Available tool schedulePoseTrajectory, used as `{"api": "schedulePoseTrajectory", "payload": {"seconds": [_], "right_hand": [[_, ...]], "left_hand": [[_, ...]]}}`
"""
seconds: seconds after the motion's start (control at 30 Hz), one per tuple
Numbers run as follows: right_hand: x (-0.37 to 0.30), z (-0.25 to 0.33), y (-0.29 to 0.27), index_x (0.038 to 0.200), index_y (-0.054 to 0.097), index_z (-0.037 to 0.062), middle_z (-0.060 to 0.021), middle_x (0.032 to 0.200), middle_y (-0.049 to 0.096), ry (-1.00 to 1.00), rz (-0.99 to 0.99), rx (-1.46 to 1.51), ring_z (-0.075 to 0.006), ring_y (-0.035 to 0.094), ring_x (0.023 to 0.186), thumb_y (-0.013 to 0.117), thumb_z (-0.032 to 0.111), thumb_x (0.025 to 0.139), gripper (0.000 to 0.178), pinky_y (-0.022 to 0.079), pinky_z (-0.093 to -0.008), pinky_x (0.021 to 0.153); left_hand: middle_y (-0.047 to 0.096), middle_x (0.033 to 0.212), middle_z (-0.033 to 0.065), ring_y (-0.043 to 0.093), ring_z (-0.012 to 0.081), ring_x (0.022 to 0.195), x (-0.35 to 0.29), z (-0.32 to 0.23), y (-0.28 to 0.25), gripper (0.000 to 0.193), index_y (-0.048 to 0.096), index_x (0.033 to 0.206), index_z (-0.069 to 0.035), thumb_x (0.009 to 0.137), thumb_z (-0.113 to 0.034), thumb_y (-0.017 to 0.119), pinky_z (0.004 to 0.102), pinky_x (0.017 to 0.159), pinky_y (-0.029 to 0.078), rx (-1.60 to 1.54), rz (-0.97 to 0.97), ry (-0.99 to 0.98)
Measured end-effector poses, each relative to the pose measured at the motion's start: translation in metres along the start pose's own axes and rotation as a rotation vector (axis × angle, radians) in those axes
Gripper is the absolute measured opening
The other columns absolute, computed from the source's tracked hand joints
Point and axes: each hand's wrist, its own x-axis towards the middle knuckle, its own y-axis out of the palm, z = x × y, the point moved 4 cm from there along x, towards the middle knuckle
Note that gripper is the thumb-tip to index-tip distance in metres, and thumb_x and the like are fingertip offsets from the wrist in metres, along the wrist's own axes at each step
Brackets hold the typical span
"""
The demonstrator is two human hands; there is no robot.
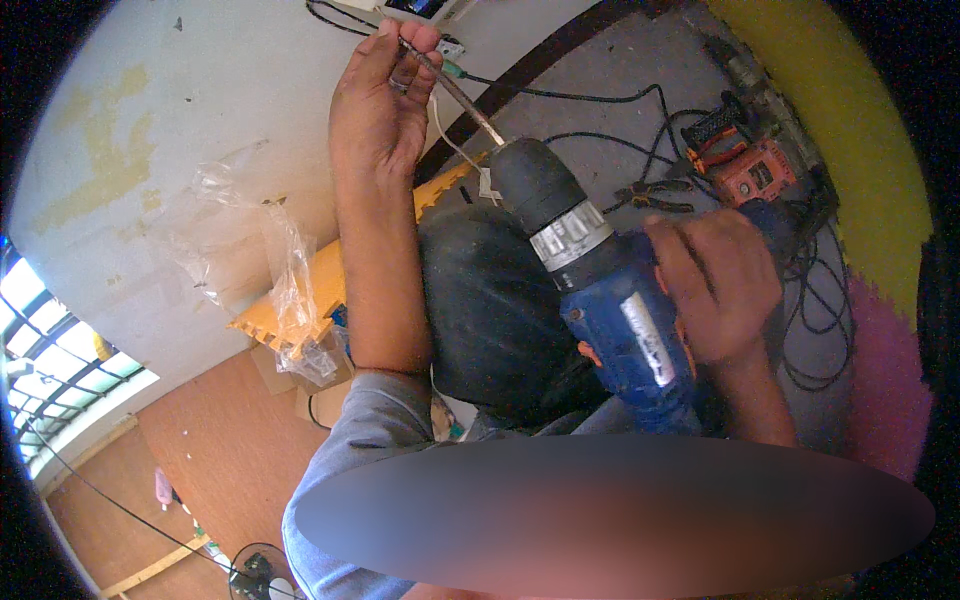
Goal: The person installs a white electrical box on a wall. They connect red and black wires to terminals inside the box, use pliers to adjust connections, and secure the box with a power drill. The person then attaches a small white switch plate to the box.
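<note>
My right hand (pixel 715 285) is wrapped round the handle of a blue power drill (pixel 625 340) with a black and silver chuck (pixel 570 235). From the chuck a long, thin drill bit (pixel 468 102) points up and to the left. Near the bit's far end, the fingers of my left hand (pixel 380 120) are closed round it, with that arm stretched forward. Below the chuck is my dark-clothed knee (pixel 490 310). The lower end of the drill is partly hidden by a blurred patch.
An orange-red and black power tool (pixel 755 172) lies on the grey floor at the right, with pliers (pixel 660 195) and looped black cable (pixel 820 340) close by. Clear plastic wrap (pixel 290 270) and a yellow foam mat (pixel 325 275) are beside the white wall (pixel 250 120) at left.
</note>
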Motion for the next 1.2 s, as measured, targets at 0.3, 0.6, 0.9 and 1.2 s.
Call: {"api": "schedulePoseTrajectory", "payload": {"seconds": [0.3,0.6,0.9,1.2], "right_hand": [[-0.003,0.0,0.002,0.104,0.076,0.0067,-0.0093,0.094,0.064,0.006,0.0,0.014,-0.0282,0.067,0.083,0.074,0.023,0.082,0.028,0.058,-0.0437,0.075],[-0.008,-0.005,0.006,0.105,0.077,0.0057,-0.0099,0.092,0.065,0.071,-0.006,0.085,-0.0288,0.067,0.083,0.076,0.02,0.076,0.033,0.058,-0.0424,0.074],[-0.007,-0.008,0.008,0.104,0.077,0.006,-0.0101,0.093,0.066,0.056,0.007,0.044,-0.0288,0.068,0.084,0.075,0.021,0.077,0.031,0.058,-0.043,0.075],[-0.012,-0.011,0.01,0.106,0.077,0.0054,-0.0096,0.091,0.065,0.086,0.019,0.069,-0.0286,0.067,0.083,0.075,0.019,0.071,0.038,0.058,-0.0429,0.076]], "left_hand": [[0.071,0.107,0.0099,0.07,0.0201,0.101,-0.003,0.0,-0.004,0.019,0.062,0.117,0.0,0.108,-0.016,0.055,0.0323,0.09,0.058,0.021,-0.061,-0.026],[0.071,0.108,0.0087,0.07,0.0196,0.098,-0.002,-0.001,-0.002,0.02,0.062,0.119,-0.001,0.108,-0.015,0.054,0.0306,0.092,0.058,0.024,-0.061,-0.035],[0.072,0.106,0.0099,0.073,0.0204,0.095,-0.003,0.001,-0.004,0.017,0.061,0.113,-0.001,0.106,-0.016,0.06,0.0303,0.082,0.061,0.024,-0.065,-0.022],[0.073,0.104,0.0104,0.073,0.02,0.093,0.0,0.005,-0.005,0.016,0.061,0.111,-0.002,0.106,-0.017,0.059,0.0309,0.082,0.061,-0.009,-0.011,-0.054]]}}
